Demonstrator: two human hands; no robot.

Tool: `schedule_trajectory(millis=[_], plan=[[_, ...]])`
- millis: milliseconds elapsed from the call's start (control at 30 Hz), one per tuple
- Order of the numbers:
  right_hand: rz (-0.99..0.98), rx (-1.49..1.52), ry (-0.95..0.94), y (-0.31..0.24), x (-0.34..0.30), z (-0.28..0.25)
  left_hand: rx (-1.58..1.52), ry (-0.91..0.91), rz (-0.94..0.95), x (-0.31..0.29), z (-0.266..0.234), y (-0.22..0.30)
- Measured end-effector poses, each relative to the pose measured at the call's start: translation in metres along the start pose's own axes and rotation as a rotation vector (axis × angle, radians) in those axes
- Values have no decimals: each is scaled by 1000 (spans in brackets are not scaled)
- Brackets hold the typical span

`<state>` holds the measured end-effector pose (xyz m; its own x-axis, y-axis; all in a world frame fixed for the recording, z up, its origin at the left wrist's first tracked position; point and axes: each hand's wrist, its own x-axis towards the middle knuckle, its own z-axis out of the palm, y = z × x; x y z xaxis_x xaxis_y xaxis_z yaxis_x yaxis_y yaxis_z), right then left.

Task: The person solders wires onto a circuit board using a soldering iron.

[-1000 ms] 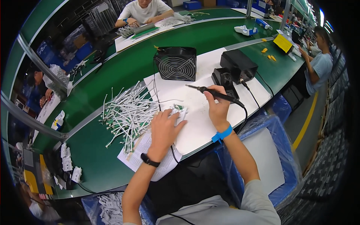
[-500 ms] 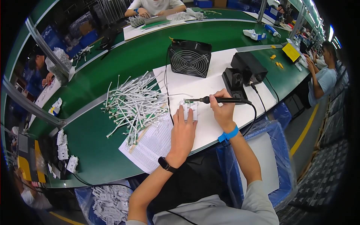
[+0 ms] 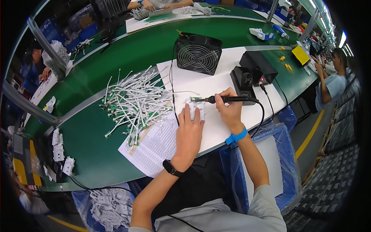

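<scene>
Pile of white cables lies left of and nearer than the black fan. Left hand, nearer than fan: fingers spread, tips on white plastic part, just nearer than fan. Soldering iron tip is at part, contact unclear; right hand, right of and nearer than fan, pinches its handle.

White plastic part: lower end partly hidden by left hand. Soldering iron: tip contact too small to call; mid-handle covered by right hand. Printed sheet: lines too small to read, upper portion under wire pile. Far co-worker: head cut by top edge. Lower-left blue bin: runs off bottom edge. Left co-worker's hands: held item too small to tell.
</scene>
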<state>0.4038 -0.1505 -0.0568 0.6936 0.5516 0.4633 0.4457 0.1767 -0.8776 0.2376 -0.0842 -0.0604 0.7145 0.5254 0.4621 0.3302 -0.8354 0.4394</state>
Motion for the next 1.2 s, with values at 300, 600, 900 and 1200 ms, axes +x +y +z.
schedule_trajectory(millis=[300,600,900,1200], plan=[[-86,-55,-22,5,2,1,40,-27,10,2,1,-2],[-78,-39,-37,6,0,1,60,-36,5,1,0,-2],[-81,60,138,11,2,-7,44,-41,3,1,-2,-2],[-184,7,115,6,3,-5,9,-40,1,0,-2,-3]])
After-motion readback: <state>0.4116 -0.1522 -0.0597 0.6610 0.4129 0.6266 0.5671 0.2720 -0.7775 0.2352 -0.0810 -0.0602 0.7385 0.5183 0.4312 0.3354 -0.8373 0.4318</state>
